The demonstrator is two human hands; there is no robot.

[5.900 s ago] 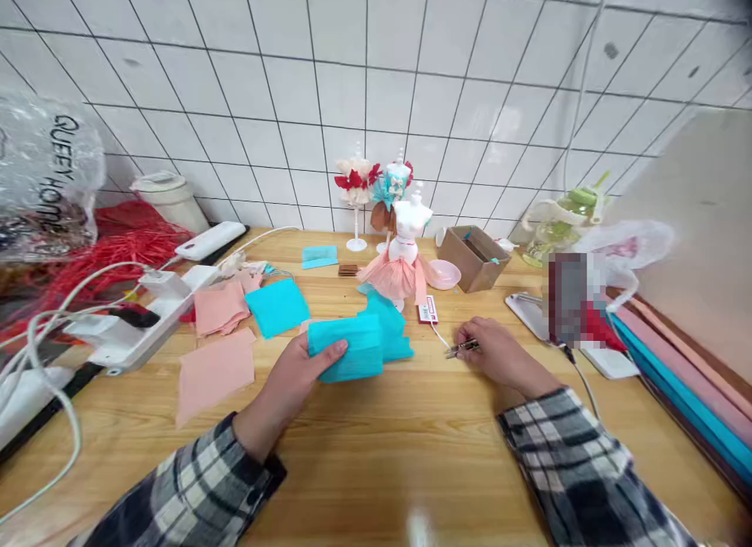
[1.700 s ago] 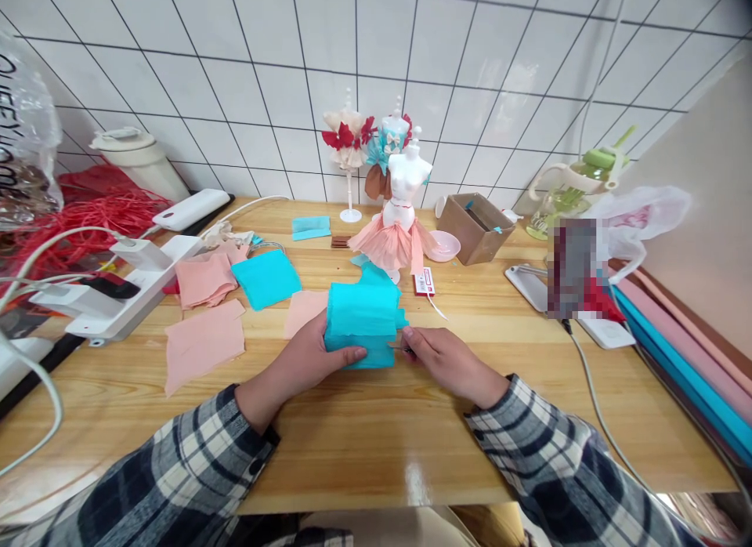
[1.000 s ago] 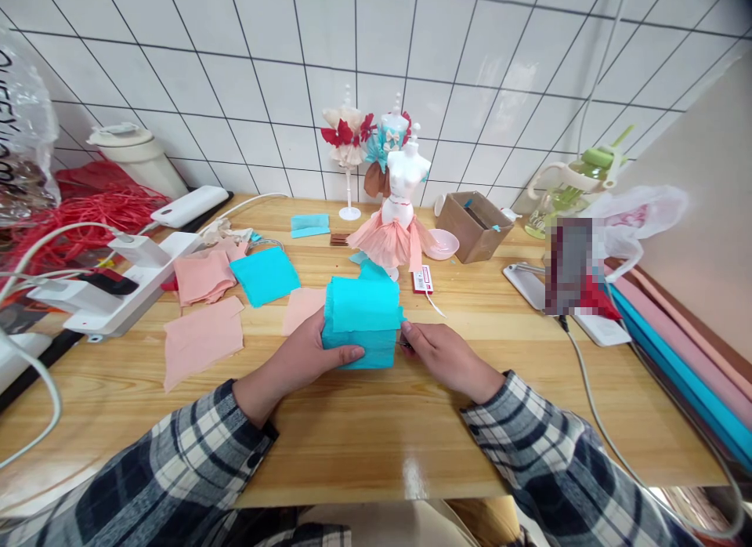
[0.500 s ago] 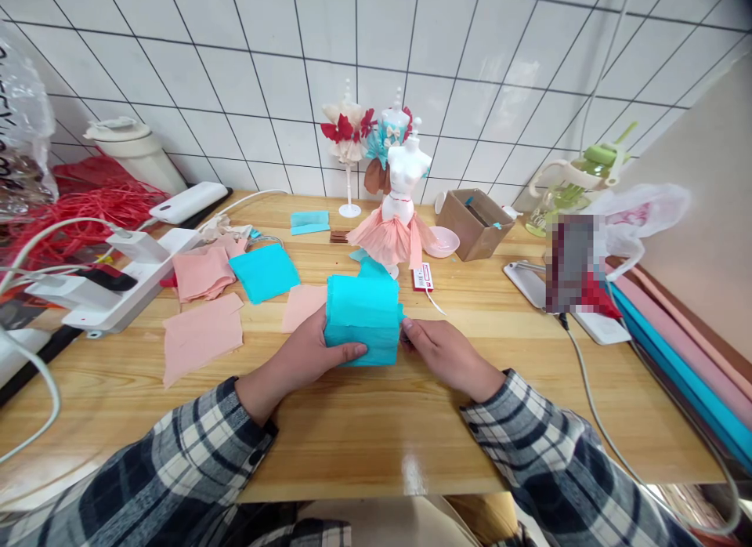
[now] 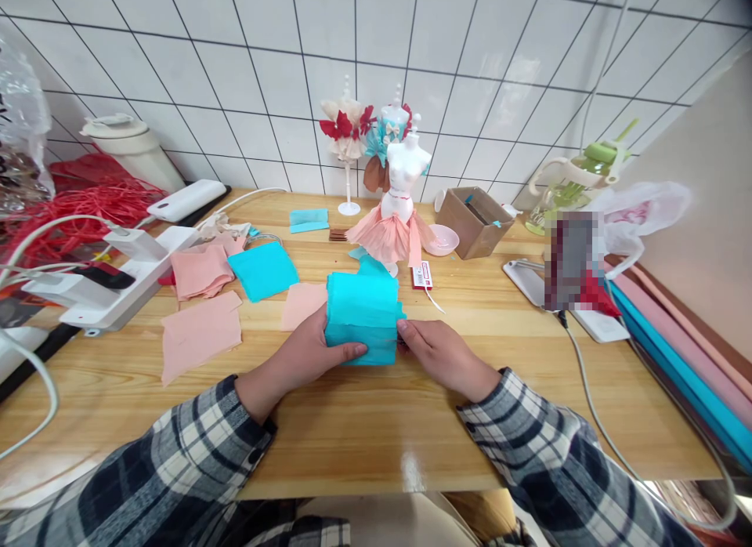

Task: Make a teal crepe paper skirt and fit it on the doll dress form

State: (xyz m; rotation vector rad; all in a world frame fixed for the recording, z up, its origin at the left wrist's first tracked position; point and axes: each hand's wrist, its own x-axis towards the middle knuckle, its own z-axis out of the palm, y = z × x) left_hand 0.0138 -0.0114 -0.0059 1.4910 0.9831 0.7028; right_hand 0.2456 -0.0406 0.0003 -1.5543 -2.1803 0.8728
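Observation:
A folded piece of turquoise crepe paper (image 5: 362,300) is held up over the table in front of me. My left hand (image 5: 305,347) grips it from the left, thumb lying across its lower front. At its right edge is my right hand (image 5: 438,347), fingers closed on a small dark tool that looks like scissors (image 5: 403,343), mostly hidden by the fingers. A thin tip reaches over the paper's edge. Just behind stands a white mannequin (image 5: 406,171) with a pink pleated paper skirt (image 5: 391,237). More turquoise paper (image 5: 376,266) lies at its base.
Left of my hands lie a turquoise sheet (image 5: 264,271) and pink pieces (image 5: 201,335), beside a power strip (image 5: 135,284). Behind are two dressed mannequins, a pink bowl (image 5: 442,240) and a cardboard box (image 5: 475,222). A cable (image 5: 587,390) runs along the right.
The right hand has shifted slightly left against the paper, and the tool's thin tip now shows over the paper's edge. The left hand keeps its hold.

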